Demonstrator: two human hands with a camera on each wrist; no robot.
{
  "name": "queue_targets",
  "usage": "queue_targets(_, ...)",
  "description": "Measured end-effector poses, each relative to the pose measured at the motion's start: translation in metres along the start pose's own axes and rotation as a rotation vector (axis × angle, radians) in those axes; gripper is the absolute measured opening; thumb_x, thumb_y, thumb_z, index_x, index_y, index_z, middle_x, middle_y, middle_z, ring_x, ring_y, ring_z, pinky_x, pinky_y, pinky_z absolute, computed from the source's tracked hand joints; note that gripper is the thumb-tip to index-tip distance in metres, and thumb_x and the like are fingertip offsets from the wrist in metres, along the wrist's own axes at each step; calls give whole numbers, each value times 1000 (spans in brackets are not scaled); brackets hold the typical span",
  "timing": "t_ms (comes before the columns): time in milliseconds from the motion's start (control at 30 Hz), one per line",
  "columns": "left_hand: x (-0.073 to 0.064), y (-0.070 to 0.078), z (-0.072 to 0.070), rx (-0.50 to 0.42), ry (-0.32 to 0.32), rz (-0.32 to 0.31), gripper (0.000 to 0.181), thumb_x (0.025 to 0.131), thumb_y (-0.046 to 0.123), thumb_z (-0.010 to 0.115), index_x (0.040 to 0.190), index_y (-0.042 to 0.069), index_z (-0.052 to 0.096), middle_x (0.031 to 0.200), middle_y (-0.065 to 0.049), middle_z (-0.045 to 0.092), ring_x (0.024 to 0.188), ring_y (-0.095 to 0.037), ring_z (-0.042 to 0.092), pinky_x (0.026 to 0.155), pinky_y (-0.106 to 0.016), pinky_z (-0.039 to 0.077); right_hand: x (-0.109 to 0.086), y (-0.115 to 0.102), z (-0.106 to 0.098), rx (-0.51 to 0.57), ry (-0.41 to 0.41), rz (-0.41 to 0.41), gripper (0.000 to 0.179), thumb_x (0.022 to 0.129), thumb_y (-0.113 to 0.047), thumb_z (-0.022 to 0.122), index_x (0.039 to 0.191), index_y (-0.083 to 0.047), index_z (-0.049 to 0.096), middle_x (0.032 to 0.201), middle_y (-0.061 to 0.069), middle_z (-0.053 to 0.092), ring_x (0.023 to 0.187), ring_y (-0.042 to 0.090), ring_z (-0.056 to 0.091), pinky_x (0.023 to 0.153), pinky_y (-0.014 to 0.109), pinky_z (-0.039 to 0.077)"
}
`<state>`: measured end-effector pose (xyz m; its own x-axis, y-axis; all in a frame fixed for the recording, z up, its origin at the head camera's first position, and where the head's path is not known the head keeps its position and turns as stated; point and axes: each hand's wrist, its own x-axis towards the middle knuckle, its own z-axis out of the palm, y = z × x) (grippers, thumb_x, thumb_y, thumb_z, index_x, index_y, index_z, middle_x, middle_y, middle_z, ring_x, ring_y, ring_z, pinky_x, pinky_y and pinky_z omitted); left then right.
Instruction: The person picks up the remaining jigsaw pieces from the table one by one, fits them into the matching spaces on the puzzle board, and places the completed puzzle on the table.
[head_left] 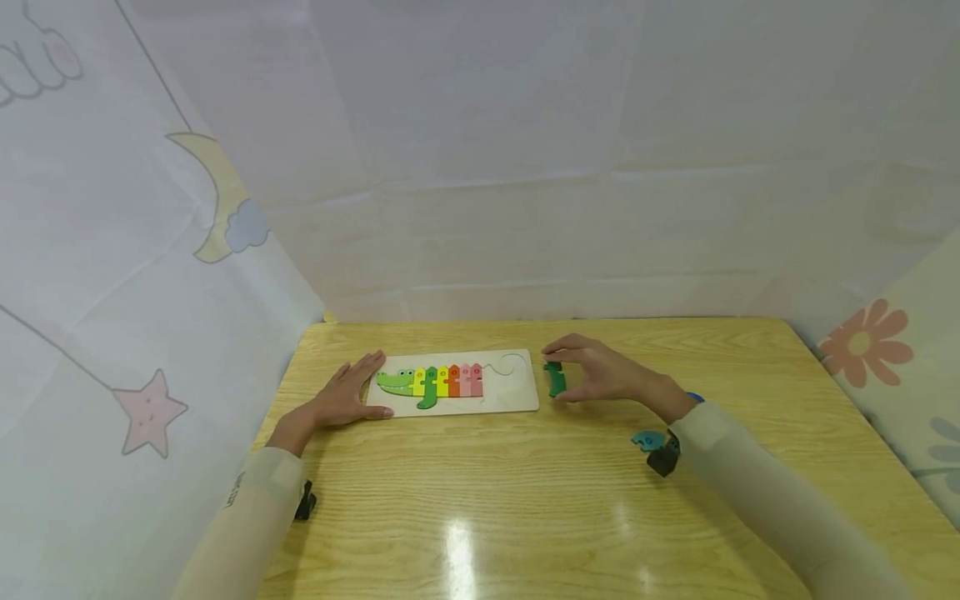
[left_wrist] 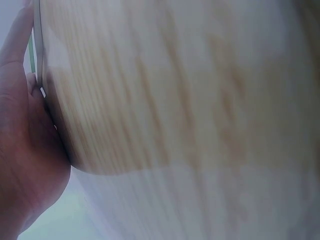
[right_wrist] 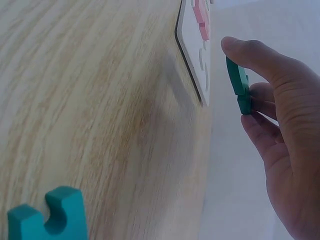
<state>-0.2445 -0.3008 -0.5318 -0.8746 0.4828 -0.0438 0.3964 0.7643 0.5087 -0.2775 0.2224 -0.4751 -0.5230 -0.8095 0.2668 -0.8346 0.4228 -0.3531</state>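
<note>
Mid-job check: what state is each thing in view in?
Puzzle board: lying flat, partly filled, right end bare.
Crocodile head piece: set in the board.
Dark green piece: off the board, pinched by the right hand.
Teal piece: loose, off the board.
Blue object: mostly hidden.
Left hand: touching the board's left end.

No text or number can be read with certainty. Dark lettering (head_left: 236, 490) runs along the left sleeve (head_left: 261, 493), left of the crocodile puzzle board (head_left: 512, 395) and nearer the wearer, too small to make out. On the board, coloured body pieces (head_left: 453, 383) carry small round marks (head_left: 454, 372), illegible; so does a teal piece (head_left: 648, 442) to the board's right, nearer the wearer.
</note>
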Motion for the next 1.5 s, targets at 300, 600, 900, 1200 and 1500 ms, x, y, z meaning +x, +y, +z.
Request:
queue_targets(300,-2,5,-2,-39,36,39,116,89,65,76,168,1,20,175,-21,16,161,-44,12,124,-71,3,9,-4,6,13,-35,28,71,82,-27,94,138,6,66,141,18,62,128,37,60,101,55,55)
queue_targets(600,1,-2,0,-3,4,5,117,90,65,75,170,4,16,177,-17,13,162,-42,11,127,-68,1,17,-5,14,10,-48,19,70,83,-29,94,137,6,66,142,18,61,127,36,60,100,54,55)
queue_targets(900,3,-5,2,-7,4,0,117,90,64,76,170,5,16,177,-17,13,163,-42,11,127,-67,1,26,-9,22,31,-72,24,72,83,-33,93,138,5,66,143,19,61,128,35,60,103,52,55)
queue_targets(1200,5,-5,2,0,-19,-39,114,90,57,79,171,9,15,178,-12,11,164,-37,8,129,-63,-1,35,-12,30,20,-74,22,71,85,-35,92,139,4,67,142,17,62,130,35,59,104,51,55)
queue_targets(1500,5,-6,3,2,-21,-45,115,90,58,79,172,10,14,179,-11,11,164,-36,9,129,-63,-2,47,-17,35,39,-97,65,74,85,-39,91,141,2,66,146,15,60,133,33,58,108,51,53)
